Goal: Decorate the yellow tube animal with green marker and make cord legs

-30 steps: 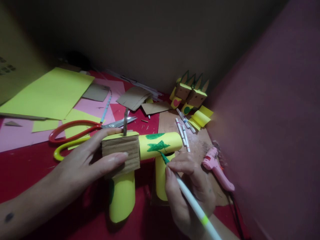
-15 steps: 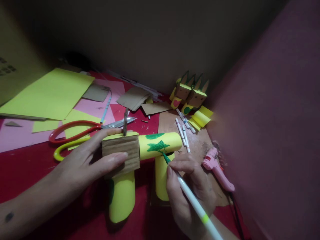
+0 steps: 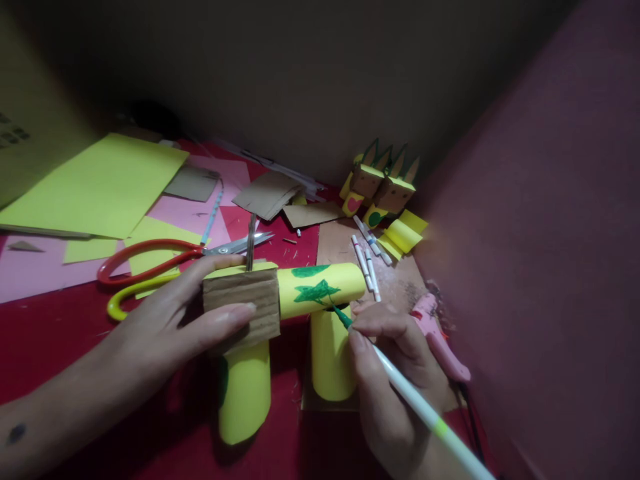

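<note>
A figure made of yellow paper tubes and a corrugated cardboard block (image 3: 257, 290) stands in front of me. My left hand (image 3: 200, 320) grips the block, its thumb across the front face and its fingers behind. On the horizontal yellow tube (image 3: 345, 283) is a green star shape (image 3: 316, 291), with another green patch above it. My right hand (image 3: 400, 373) pinches a white marker (image 3: 407, 390) with a green tip. That tip is at the tube's lower edge, just right of the star; I cannot tell whether it touches.
Red-and-yellow-handled scissors (image 3: 150, 250) lie at the left, near yellow sheets (image 3: 100, 187) and cardboard scraps (image 3: 267, 195). Several markers (image 3: 370, 267) lie behind my right hand. A pink glue gun (image 3: 440, 340) is at the right. Small cardboard figures (image 3: 385, 190) stand at the back.
My right hand and the marker have shifted right and slightly down, drawing the tip away from the star. A thin green line now runs down from the star. My left hand stays in place.
</note>
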Demonstrator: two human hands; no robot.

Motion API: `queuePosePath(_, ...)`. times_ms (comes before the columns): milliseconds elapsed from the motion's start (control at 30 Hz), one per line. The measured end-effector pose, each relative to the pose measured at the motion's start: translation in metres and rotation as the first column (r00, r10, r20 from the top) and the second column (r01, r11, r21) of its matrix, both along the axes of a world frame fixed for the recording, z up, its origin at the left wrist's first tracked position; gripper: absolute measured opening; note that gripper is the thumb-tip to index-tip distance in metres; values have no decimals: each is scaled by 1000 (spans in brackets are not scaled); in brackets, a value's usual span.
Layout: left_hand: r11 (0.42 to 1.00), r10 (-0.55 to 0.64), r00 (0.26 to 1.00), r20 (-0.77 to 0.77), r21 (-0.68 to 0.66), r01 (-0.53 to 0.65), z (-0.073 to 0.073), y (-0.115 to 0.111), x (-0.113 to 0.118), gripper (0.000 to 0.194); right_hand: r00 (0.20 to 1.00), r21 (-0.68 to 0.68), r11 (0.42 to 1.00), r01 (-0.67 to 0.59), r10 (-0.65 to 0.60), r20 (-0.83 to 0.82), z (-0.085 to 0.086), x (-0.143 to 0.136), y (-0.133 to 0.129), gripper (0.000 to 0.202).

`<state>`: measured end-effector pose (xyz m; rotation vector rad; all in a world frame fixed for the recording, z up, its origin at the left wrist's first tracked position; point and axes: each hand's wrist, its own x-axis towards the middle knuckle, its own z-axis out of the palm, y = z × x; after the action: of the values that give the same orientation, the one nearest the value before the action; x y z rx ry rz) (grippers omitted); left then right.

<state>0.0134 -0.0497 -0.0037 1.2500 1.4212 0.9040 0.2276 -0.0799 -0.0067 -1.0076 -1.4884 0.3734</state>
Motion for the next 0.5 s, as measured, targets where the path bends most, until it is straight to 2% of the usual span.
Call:
queuePosePath(267, 1000, 1, 1000, -17, -28, -2, 1, 0, -1, 72, 994, -19, 1000, 23, -20, 105, 1, 2, -2, 16)
queuePosePath(500, 1000, -13, 1000, -3, 9, 13, -1, 1, -2, 69, 992, 53, 998, 23, -30, 125, -2, 0, 0, 17)
